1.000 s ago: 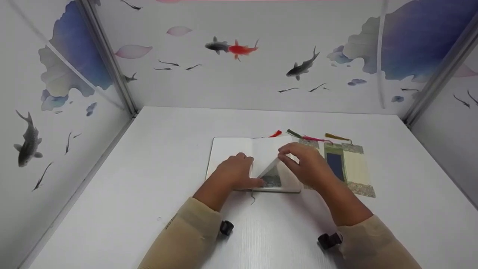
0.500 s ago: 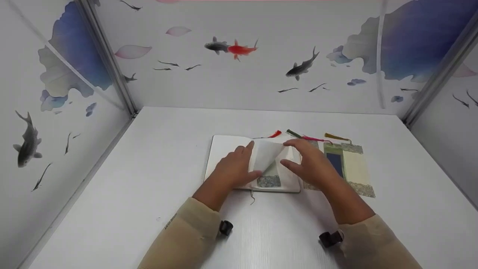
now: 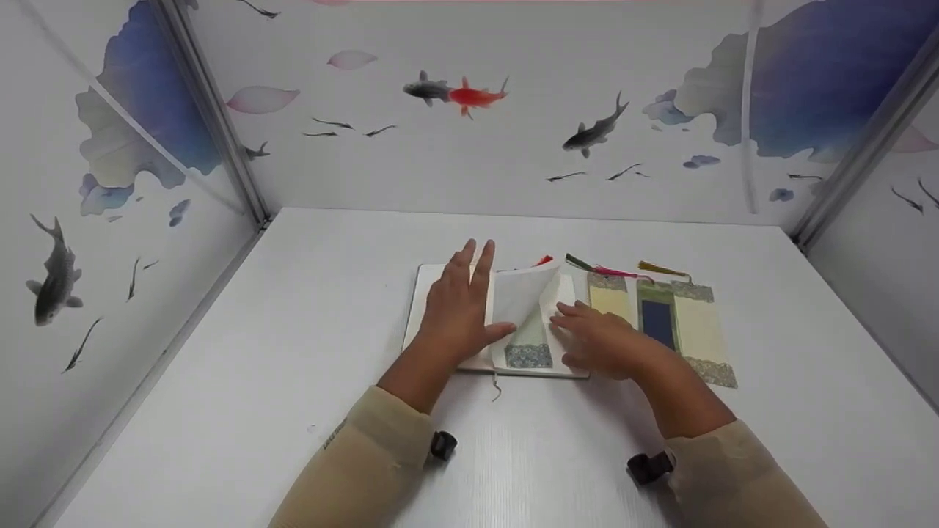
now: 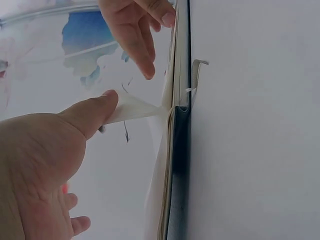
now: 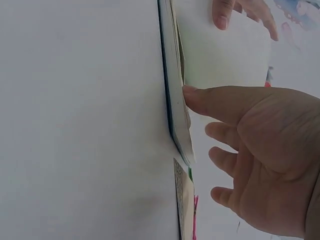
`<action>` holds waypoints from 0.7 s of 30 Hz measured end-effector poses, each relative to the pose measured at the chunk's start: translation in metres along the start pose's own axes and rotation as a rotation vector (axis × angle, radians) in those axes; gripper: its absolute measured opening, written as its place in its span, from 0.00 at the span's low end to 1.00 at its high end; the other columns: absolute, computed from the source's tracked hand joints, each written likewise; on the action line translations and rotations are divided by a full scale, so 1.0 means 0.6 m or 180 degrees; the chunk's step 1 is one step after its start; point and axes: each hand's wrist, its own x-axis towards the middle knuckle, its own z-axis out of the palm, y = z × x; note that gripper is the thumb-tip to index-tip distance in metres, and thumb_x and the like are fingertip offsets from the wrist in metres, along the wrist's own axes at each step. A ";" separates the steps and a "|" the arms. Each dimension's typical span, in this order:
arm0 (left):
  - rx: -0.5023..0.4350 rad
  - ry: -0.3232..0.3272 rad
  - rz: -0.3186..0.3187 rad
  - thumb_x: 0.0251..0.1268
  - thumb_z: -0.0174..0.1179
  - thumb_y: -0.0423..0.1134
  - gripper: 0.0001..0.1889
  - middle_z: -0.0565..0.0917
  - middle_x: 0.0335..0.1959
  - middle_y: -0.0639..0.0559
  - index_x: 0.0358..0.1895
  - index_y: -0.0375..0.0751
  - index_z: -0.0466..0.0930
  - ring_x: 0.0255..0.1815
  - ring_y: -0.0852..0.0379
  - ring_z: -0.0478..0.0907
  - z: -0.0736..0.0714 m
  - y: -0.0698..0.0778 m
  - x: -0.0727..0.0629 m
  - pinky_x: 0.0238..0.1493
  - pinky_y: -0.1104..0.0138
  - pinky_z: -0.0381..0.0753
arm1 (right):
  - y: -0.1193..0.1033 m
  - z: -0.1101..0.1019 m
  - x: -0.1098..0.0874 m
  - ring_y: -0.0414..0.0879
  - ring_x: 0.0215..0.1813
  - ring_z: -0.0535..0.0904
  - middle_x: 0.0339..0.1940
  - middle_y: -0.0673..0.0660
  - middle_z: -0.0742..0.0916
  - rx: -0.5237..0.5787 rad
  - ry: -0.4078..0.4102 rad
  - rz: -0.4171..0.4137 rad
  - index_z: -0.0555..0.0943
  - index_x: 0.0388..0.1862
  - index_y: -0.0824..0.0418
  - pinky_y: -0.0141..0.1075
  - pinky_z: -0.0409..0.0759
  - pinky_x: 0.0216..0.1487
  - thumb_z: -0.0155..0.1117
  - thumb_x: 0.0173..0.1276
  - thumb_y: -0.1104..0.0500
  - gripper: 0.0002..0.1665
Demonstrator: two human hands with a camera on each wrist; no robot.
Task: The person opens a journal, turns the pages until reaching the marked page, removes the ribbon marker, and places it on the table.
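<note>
An open notebook (image 3: 422, 282) lies on the white table, its ribbon (image 3: 497, 387) trailing past the near edge. One thin page (image 3: 522, 290) stands lifted and curved over the right half. Beneath it shows a bookmark (image 3: 528, 356) with a grey patterned lower end; its upper part is hidden. My left hand (image 3: 455, 312) is over the left half with fingers straight, and its thumb (image 4: 107, 102) is against the raised page. My right hand (image 3: 605, 341) touches the right part of the notebook with its thumb (image 5: 200, 98) at the page edge, its fingers loosely bent.
Right of the notebook lie several flat bookmarks: a yellowish one (image 3: 607, 293), a green one with a dark blue panel (image 3: 658, 323) and a cream one (image 3: 700, 323). Their tassels, including a gold one (image 3: 662, 268), point away from me. Printed walls (image 3: 499, 169) enclose the table.
My right hand has let go of the page and moved down onto the notebook's right part. My left fingers have lifted and straightened away from me. The page now stands curved upward.
</note>
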 end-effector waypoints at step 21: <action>0.0787 -0.0076 0.0177 0.58 0.79 0.62 0.59 0.37 0.93 0.50 0.88 0.67 0.49 0.93 0.42 0.33 -0.016 -0.003 -0.003 0.87 0.34 0.46 | -0.001 0.001 -0.002 0.61 0.90 0.55 0.90 0.58 0.63 -0.0037 -0.0247 -0.0139 0.64 0.87 0.54 0.69 0.53 0.85 0.62 0.82 0.51 0.38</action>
